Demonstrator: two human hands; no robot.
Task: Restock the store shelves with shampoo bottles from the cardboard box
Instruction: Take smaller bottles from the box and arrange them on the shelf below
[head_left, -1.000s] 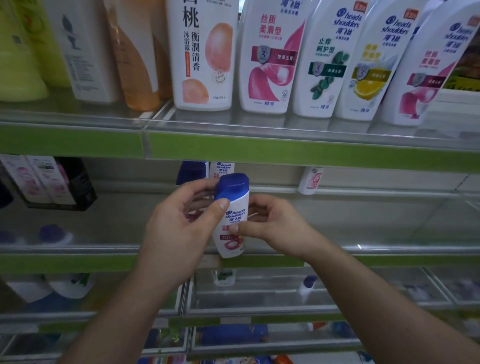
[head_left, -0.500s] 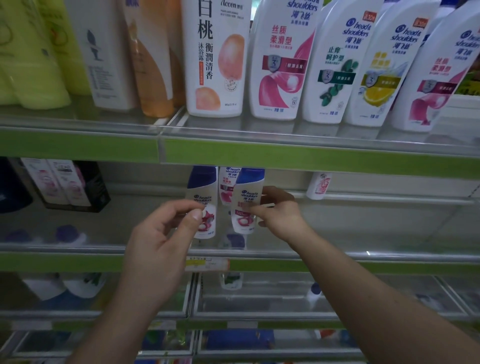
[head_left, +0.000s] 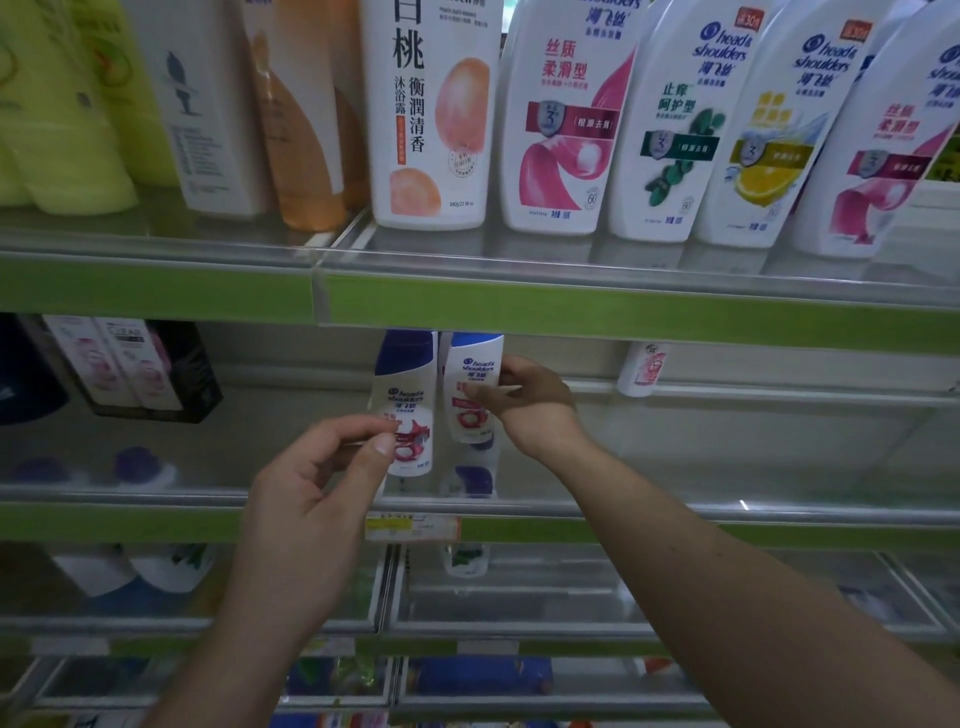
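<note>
- Two small head & shoulders shampoo bottles stand upright, side by side, on the middle shelf (head_left: 130, 522), both with blue caps and white bodies.
- The held bottle (head_left: 470, 387) is the right one of the pair. The right hand (head_left: 524, 405) pinches its right side with curled fingers.
- The neighbour bottle (head_left: 408, 415) is just left of it. Whether the two touch is unclear.
- The left hand (head_left: 311, 493) hovers in front of the neighbour bottle, fingers loosely curled, nothing in its grasp. Whether the thumb tip touches the bottle cannot be told.
- On the upper shelf (head_left: 571, 306), a peach bottle (head_left: 431, 114) reads 白桃 沐浴露 衡润清香.
- Right of it are large head & shoulders bottles. The pink-label bottle (head_left: 566, 119) reads 丝质柔滑型 and the green-label bottle (head_left: 675, 130) reads 止痒呵护型. The text on the lemon-label bottle (head_left: 769, 145) is blurred.
- All upper-shelf bottle tops are cut off by the frame.
- A dark box (head_left: 150, 369) at the middle shelf's left reads CLEAR.
- The price tag (head_left: 413, 527) on the shelf edge is unreadable.
- The lower shelves are dim and their contents indistinct.
</note>
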